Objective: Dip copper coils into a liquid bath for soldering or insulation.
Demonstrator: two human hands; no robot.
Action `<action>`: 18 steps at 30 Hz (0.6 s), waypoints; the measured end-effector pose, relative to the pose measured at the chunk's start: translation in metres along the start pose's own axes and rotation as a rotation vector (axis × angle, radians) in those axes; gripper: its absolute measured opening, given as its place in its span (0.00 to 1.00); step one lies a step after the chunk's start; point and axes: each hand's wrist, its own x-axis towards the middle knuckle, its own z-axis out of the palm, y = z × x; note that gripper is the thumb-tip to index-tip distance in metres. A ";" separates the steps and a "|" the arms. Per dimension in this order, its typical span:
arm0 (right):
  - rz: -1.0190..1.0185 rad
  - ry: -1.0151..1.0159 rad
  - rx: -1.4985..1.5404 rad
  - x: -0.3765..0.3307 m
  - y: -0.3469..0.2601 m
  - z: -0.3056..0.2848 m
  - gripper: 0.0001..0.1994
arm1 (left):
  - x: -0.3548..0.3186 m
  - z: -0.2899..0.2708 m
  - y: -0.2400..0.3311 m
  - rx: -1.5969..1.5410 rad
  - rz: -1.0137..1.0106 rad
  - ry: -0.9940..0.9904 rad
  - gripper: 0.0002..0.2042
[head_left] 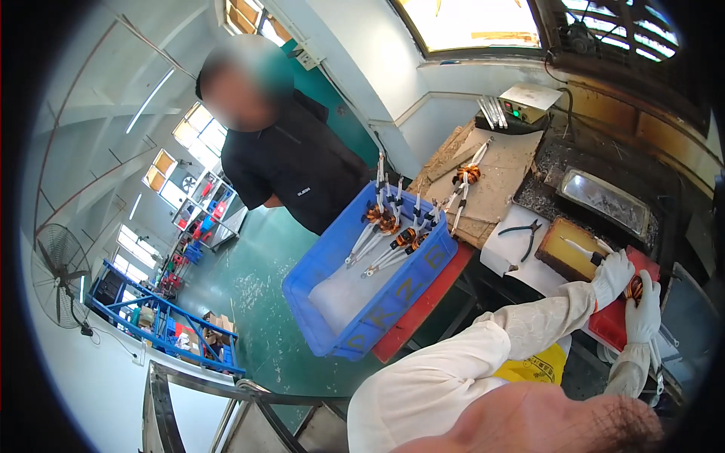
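In a white glove, my left hand (610, 279) is closed around the white-sleeved leads (580, 248) of a coil, beside a black band. The lead ends reach over a shallow tray of amber material (563, 245). My right hand (643, 311), also gloved, grips the copper-wound ring coil (633, 289) from its other side, above a red surface (610, 325). More white leads hang below the right hand. Palms and some fingertips are hidden. Pliers (522, 235) with dark handles lie on white paper left of the amber tray.
A blue crate (321, 321) holds several coils with white leads. Another coil (468, 175) rests on cardboard. Beyond the amber tray sits a rectangular metal pot (604, 202) with a shiny surface, near a control box (529, 102) with a green light. A person (294, 158) stands behind the crate.
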 end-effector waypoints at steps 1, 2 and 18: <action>0.004 0.000 0.000 0.000 0.001 0.000 0.32 | 0.000 0.000 0.001 0.000 0.003 -0.002 0.09; -0.001 0.003 -0.002 -0.001 0.002 0.000 0.33 | 0.000 -0.001 0.002 0.002 -0.007 0.010 0.09; 0.002 -0.017 -0.016 0.000 0.005 0.000 0.32 | -0.007 -0.015 0.000 0.019 0.034 0.096 0.08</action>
